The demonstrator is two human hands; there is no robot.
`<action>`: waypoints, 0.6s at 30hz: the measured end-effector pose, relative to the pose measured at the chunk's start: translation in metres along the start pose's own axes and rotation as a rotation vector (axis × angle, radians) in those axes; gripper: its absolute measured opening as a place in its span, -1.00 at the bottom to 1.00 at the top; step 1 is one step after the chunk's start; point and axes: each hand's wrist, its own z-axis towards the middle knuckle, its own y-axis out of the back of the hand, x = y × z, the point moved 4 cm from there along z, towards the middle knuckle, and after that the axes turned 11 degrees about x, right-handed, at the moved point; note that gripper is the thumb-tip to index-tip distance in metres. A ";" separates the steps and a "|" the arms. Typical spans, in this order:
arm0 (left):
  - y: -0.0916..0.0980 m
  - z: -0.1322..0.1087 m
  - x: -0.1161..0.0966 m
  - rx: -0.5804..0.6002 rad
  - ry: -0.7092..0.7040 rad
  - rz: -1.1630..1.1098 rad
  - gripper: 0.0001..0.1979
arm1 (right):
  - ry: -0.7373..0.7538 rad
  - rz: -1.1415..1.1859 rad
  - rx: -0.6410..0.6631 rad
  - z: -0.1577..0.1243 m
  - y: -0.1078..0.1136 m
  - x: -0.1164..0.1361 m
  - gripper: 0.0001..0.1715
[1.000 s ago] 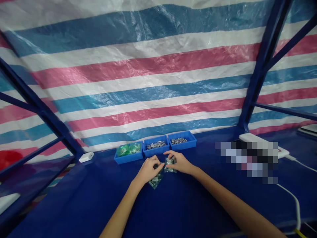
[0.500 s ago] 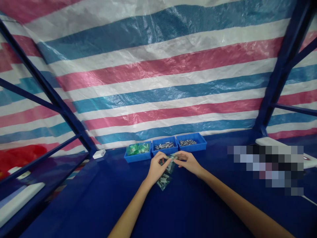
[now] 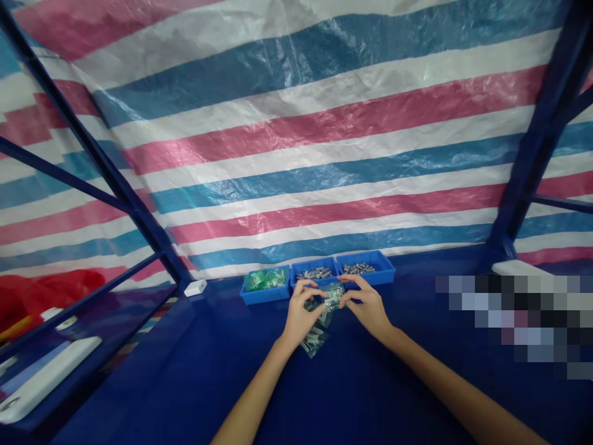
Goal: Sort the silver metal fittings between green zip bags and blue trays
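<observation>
Between my two hands is a small clear plastic bag (image 3: 332,298) with a greenish tint and small pieces inside. My left hand (image 3: 301,315) is closed on its left edge, thumb and fingers pinching. The thumb and fingertips of my right hand (image 3: 369,308) grip the opposite edge. Just below, other clear bags of metal pieces (image 3: 315,341) lie on the blue table, partly covered by my left hand and the held bag. The exact kind of the small pieces is too small to tell.
Three blue bins stand in a row behind my hands: the left bin (image 3: 266,299) holds green-tinted bags, the middle bin (image 3: 296,270) and the right bin (image 3: 386,272) hold metal parts. A white box (image 3: 195,288) sits farther left. Striped sheeting (image 3: 324,142) hangs behind.
My hands have moved slightly apart, and the bag between them now shows more of its face. The whole view has shifted a little, so the bins appear farther right.
</observation>
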 end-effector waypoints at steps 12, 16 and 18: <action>0.003 0.001 0.002 0.000 0.034 -0.037 -0.75 | -0.214 0.159 -0.046 -0.001 -0.016 -0.001 -0.59; 0.021 0.005 0.009 -0.045 0.070 -0.007 -0.73 | -0.213 0.184 -0.002 -0.001 -0.019 0.000 -0.58; 0.045 0.005 0.021 -0.194 0.117 -0.008 -0.71 | -0.225 0.180 0.021 -0.001 -0.018 -0.002 -0.59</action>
